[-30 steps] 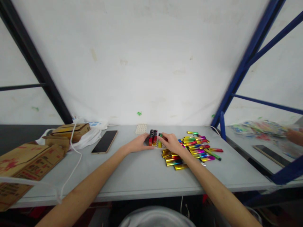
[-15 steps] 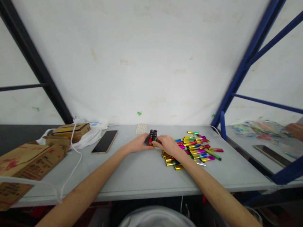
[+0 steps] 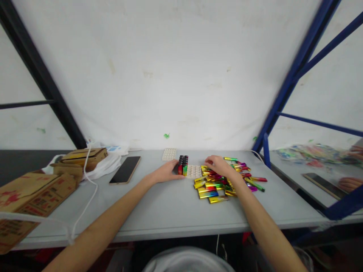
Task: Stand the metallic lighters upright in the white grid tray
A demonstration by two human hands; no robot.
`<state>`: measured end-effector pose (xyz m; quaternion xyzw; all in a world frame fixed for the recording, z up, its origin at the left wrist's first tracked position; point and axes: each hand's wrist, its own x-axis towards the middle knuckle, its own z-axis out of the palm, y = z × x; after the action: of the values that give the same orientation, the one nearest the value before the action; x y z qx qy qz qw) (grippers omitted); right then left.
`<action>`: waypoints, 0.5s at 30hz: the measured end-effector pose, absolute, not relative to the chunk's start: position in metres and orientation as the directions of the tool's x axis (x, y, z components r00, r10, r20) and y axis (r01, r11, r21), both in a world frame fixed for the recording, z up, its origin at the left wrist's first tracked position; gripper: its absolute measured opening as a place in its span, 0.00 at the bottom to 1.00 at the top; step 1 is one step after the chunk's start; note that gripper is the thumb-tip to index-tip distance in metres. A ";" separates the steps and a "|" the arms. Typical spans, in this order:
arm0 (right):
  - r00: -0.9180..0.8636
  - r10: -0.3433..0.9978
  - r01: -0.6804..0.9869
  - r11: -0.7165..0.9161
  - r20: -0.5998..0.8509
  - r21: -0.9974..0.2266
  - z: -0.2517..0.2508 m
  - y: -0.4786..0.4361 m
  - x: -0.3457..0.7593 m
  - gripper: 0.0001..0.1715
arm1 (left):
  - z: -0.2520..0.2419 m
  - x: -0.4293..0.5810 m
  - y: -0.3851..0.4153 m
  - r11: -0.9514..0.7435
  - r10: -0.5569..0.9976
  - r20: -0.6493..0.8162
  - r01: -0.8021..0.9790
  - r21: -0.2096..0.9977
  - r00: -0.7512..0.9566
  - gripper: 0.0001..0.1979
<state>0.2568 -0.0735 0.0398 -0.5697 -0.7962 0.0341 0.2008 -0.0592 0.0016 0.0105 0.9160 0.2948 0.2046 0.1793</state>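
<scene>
Upright lighters (image 3: 183,166) with black tops stand in two short rows at the left end of a white dimpled tray (image 3: 194,172). My left hand (image 3: 169,171) is closed around their left side, its thumb along the front. Bare dimples show on the tray to the right of the rows. My right hand (image 3: 218,165) hovers at the back left of a loose pile of shiny lighters (image 3: 211,189) in gold, red, green, blue and purple. Its fingers are bent and apart, with nothing visible between them.
A second white dimpled tray (image 3: 169,154) lies by the wall. To the left are a phone (image 3: 125,170), cardboard boxes (image 3: 36,189) and a white cable (image 3: 90,181). A blue metal frame (image 3: 283,102) rises at right; beyond it are another phone (image 3: 324,185) and a person's hand (image 3: 351,184).
My right hand has moved from the standing lighters rightward to the pile, uncovering the tray's dimples. My left hand has stayed in place. Another person's hand has come into view at right.
</scene>
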 end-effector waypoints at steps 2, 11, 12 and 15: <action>-0.282 0.940 0.891 0.330 0.191 -0.311 0.039 -0.075 0.274 0.14 | 0.010 -0.059 0.002 -0.759 0.619 0.266 0.474 0.447 0.739 0.34; -0.339 0.939 0.864 0.336 0.058 -0.375 0.038 -0.073 0.284 0.17 | 0.015 -0.059 -0.001 -0.763 0.615 0.257 0.479 0.435 0.746 0.33; -0.332 0.941 0.865 0.331 0.065 -0.377 0.038 -0.073 0.284 0.17 | 0.015 -0.059 -0.002 -0.762 0.614 0.256 0.477 0.437 0.747 0.33; -0.326 0.939 0.857 0.341 0.107 -0.386 0.037 -0.074 0.283 0.15 | 0.015 -0.059 -0.002 -0.764 0.610 0.269 0.462 0.451 0.745 0.32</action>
<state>0.2825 -0.0741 0.0371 -0.5589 -0.8036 0.1307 0.1573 -0.0592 -0.0018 0.0151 0.9164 0.2924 0.2047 0.1809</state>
